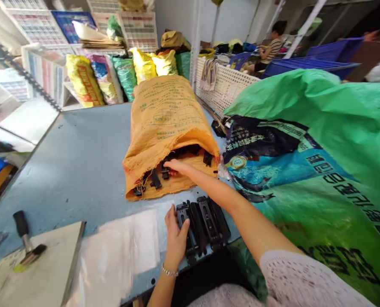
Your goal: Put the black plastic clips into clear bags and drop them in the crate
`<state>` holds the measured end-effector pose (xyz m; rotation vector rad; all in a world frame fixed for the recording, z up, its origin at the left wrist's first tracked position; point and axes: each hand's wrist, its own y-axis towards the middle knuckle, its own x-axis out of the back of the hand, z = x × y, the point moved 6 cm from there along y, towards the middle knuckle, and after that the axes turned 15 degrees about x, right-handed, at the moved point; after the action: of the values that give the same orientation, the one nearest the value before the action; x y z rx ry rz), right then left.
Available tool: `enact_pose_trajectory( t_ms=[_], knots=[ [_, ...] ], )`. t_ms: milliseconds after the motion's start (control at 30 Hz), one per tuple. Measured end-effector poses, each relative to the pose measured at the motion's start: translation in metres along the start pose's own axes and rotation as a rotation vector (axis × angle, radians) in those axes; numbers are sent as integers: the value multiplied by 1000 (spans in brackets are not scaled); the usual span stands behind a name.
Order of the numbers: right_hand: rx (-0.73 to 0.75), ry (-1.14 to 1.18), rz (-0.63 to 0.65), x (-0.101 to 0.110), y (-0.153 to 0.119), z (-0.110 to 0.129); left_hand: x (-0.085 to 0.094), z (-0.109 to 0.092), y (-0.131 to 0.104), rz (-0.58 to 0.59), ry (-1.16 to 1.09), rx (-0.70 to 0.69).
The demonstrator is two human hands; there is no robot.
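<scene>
An orange woven sack [173, 111] lies on the table with its mouth towards me. Several black plastic parts [155, 180] show inside the opening. My right hand [177, 166] reaches into that mouth, its fingers curled at a black plastic part [165, 170]; the fingertips are partly hidden. Nearer to me, long black slotted parts [207, 219] lie side by side in a row at the table's front edge. At the row's left end my left hand [176, 234] has its thumb and fingers around the leftmost part [182, 208].
Clear plastic bags [113, 251] lie left of my left hand. A black-handled brush [25, 234] rests on a board [52, 264]. A large green sack [305, 170] bulges along the right side. Filled sacks [84, 81] line the back, and a person [271, 47] sits further off.
</scene>
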<state>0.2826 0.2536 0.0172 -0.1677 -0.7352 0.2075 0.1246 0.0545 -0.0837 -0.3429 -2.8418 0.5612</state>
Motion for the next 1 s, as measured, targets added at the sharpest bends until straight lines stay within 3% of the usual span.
enact_pose_trajectory(
  t_ms=[167,233,300,333,400,467,567,700,767,900,933,1000],
  knots=[
    [138,163,78,-12,-95,-11,34,-22,20,46,-469,92],
    [315,166,209,-33,-135,3,33,-36,22,147,-610,154],
    [420,105,305,-51,-161,18,31,-46,15,208,-595,239],
    [439,34,261,-52,-166,23,32,-49,9,197,-554,267],
    [494,-158,50,-45,-163,36,40,-54,-5,148,-509,271],
    [639,-342,-88,-44,-153,52,49,-59,-18,134,-534,260],
    [896,-463,-80,-63,-136,70,66,-63,-30,121,-618,252],
    [1059,-532,-105,-79,-121,79,78,-64,-34,175,-670,274],
    [1047,-526,-34,-82,-116,78,74,-62,-31,221,-701,307],
    [686,-422,0,-76,-119,57,71,-60,-12,107,-773,280],
    [648,-388,10,-78,-128,53,71,-61,-7,66,-790,259],
    [714,-340,50,-87,-153,51,69,-64,1,32,-814,248]
  ],
)
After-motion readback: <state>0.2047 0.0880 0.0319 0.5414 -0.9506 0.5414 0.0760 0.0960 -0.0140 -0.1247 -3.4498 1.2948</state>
